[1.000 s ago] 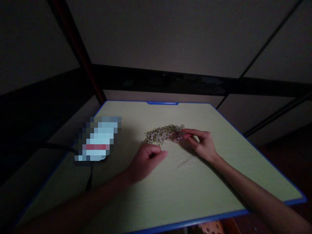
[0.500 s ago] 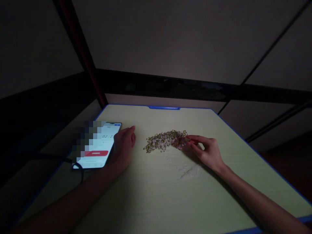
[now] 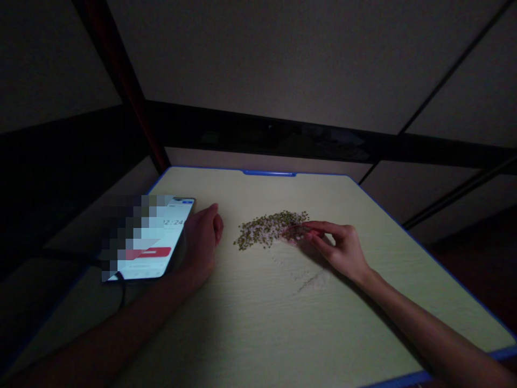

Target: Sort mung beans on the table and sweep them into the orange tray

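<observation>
A loose heap of small green and whitish grains lies spread on the pale wood-grain tabletop. Over the heap's right end, my right hand has thumb and forefinger brought together in a pinch. A dim, pinkish patch shows at those fingertips; what they hold is too dark to make out. My left hand rests on the table beside the phone, its fingers curled in and nothing seen in them. The lit phone shows a running timer and a red button, partly blurred out by pixel blocks.
A dark cable curves past the phone's lower edge. Faint pale specks lie on the table below the right hand. Blue trim edges the table, and dark panels stand behind it.
The view has shifted slightly, moving the table and phone a little left and up. The phone's timer has gone on to 24. Both hands keep nearly the same pose, the right one still pinching.
</observation>
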Demonstrator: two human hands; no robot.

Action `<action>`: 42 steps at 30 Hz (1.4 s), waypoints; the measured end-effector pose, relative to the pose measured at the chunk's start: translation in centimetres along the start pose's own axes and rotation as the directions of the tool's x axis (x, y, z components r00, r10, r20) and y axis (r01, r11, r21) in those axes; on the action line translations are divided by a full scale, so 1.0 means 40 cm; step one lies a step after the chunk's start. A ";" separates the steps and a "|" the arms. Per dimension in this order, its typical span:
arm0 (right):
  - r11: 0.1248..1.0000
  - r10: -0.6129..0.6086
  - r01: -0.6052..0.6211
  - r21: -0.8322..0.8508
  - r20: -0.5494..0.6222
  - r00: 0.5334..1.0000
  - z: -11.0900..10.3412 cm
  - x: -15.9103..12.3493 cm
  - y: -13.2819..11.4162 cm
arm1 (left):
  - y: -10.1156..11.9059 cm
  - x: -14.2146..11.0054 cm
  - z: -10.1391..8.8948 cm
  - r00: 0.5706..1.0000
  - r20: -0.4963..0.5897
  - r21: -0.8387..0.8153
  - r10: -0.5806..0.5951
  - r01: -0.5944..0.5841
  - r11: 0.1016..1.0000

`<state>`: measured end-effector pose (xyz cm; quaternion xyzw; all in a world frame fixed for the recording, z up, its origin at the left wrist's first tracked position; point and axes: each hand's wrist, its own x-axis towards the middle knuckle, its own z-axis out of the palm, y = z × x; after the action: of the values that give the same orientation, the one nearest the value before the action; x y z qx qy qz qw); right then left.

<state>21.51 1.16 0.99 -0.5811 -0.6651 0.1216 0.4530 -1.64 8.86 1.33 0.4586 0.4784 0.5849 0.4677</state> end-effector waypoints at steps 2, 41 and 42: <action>1.000 0.004 -0.004 -0.008 0.002 1.000 0.000 -0.001 -0.003 | 0.001 -0.003 0.002 1.000 -0.002 -0.007 -0.006 0.006 1.000; 0.998 0.042 -0.044 0.049 0.041 0.998 0.016 0.005 0.002 | 0.007 -0.011 0.011 1.000 -0.023 -0.051 -0.018 0.017 0.999; 0.997 0.045 -0.047 0.053 0.046 0.998 0.016 0.007 0.002 | 0.007 -0.011 0.011 1.000 -0.021 -0.051 -0.019 0.018 0.999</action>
<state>21.09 1.65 0.71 -0.5808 -0.6579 0.1629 0.4509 -1.16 8.44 1.64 0.4358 0.4725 0.5974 0.4796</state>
